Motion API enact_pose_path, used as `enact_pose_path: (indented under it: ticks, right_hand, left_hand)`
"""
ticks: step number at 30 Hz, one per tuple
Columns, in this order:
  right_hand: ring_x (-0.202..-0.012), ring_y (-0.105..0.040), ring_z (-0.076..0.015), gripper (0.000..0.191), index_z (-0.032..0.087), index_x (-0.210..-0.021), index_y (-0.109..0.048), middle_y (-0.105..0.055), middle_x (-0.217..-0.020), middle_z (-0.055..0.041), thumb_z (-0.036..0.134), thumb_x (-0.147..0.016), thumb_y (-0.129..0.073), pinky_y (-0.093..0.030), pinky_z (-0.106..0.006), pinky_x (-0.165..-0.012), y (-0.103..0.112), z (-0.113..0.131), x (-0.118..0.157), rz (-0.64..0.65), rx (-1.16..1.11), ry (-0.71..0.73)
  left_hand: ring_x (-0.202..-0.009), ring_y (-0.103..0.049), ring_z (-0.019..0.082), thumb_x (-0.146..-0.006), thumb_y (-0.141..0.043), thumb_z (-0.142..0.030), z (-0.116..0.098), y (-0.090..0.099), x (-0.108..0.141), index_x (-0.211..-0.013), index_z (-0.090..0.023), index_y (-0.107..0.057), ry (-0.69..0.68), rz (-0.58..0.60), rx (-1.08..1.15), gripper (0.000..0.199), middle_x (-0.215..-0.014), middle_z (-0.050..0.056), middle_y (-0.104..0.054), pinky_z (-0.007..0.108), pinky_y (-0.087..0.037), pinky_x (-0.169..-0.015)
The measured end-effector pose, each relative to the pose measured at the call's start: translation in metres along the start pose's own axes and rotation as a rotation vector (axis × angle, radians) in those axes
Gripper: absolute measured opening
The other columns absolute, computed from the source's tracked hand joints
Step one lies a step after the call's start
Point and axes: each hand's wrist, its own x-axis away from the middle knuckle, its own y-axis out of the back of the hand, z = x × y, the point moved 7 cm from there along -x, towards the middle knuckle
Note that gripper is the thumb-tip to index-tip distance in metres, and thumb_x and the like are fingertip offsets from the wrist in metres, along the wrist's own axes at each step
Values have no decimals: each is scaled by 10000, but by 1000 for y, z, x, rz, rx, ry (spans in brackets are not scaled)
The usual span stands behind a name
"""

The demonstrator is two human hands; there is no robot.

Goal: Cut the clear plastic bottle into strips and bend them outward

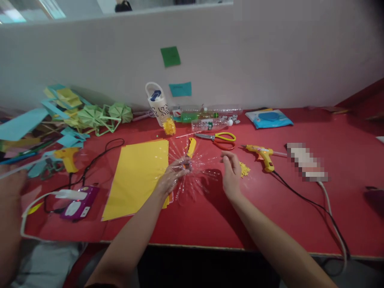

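Note:
My left hand (171, 177) is closed on the centre of a clear plastic bottle cut into thin strips (201, 176), which fan out all round like a starburst. A yellow-handled craft knife (191, 148) lies just beyond that centre, partly behind the strips. To the right of the strips, my right hand (231, 176) hovers with loosely bent fingers, apart from the plastic and with nothing visible in it. Beside it on the red table (270, 224) lies a small heap of yellow paper pieces (245, 170).
Yellow paper sheets (135, 176) lie left. Scissors (222, 137), plastic bottles (207, 125) and a white tumbler (158, 106) are behind. A corded glue gun (261, 153) lies right; another glue gun (68, 157) and a purple power strip (81, 204) are left, near another person's arm (10, 216).

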Motion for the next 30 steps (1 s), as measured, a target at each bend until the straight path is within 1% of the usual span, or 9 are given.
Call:
enact_pose_path:
  ticks: [4, 7, 8, 10, 14, 17, 22, 27, 30]
  right_hand:
    - [-822, -545, -187, 211, 221, -920, -577, -581, -903, -33, 394, -865, -471, -444, -365, -798, 2, -21, -5, 12, 75, -64]
    - [-803, -543, -189, 219, 215, -936, -581, -580, -893, -35, 392, -852, -483, -449, -356, -765, 0, -30, -5, 32, 87, -78]
    - [-793, -544, -187, 220, 217, -940, -584, -584, -894, -34, 393, -851, -485, -452, -351, -753, -1, -31, -4, 43, 91, -77]
    - [-781, -545, -185, 227, 221, -940, -590, -592, -895, -32, 402, -851, -488, -454, -345, -741, -3, -30, -1, 63, 106, -70]
    - [-767, -547, -190, 221, 225, -900, -605, -602, -851, -25, 416, -845, -509, -453, -355, -751, -4, -23, 2, 100, 157, -46]
    - [-747, -549, -191, 214, 225, -896, -614, -598, -819, -18, 409, -850, -516, -451, -361, -745, -4, -21, 2, 114, 190, -44]
    - [-689, -537, -183, 206, 232, -884, -615, -587, -795, -11, 410, -845, -520, -443, -350, -683, -3, -23, 0, 109, 210, -56]
    - [-680, -535, -182, 184, 236, -861, -616, -582, -775, -4, 399, -830, -537, -435, -352, -684, -2, -27, -2, 109, 227, -54]
    - [-683, -530, -186, 178, 235, -855, -621, -573, -751, 1, 391, -813, -547, -425, -354, -687, -2, -28, -3, 108, 236, -52]
  left_hand:
    - [-934, -662, 179, -546, -846, -193, -2, -2, 0, -972, -212, -719, 3, 12, 9, 446, -1042, 44, -729, 296, -501, -806]
    - [-829, -661, 148, -560, -841, -220, -2, -4, 0, -1029, -217, -695, 18, 22, 32, 491, -1043, 34, -724, 301, -505, -796]
    - [-806, -657, 139, -545, -845, -213, -2, -5, 1, -1032, -221, -684, 17, 15, 42, 514, -1023, 23, -724, 294, -503, -787]
    - [-852, -655, 137, -549, -841, -187, -3, -6, 2, -1008, -228, -656, 9, -4, 66, 496, -999, 7, -719, 281, -495, -804]
    - [-787, -661, 118, -604, -816, -215, 3, -12, 5, -977, -217, -625, 90, 31, 110, 419, -960, -3, -707, 284, -503, -803]
    - [-751, -668, 122, -561, -840, -245, 7, -12, 5, -952, -208, -619, 128, -7, 138, 451, -915, -8, -699, 277, -508, -750]
    - [-712, -658, 106, -531, -859, -261, 9, -10, 5, -910, -213, -600, 155, -37, 175, 462, -828, -45, -659, 267, -505, -747]
    - [-646, -635, 89, -579, -833, -248, 7, -11, 5, -980, -230, -600, 132, 0, 119, 465, -876, -45, -657, 278, -502, -719]
    - [-600, -625, 78, -561, -845, -271, 7, -14, 5, -958, -212, -618, 127, 24, 120, 462, -877, -41, -671, 272, -500, -698]
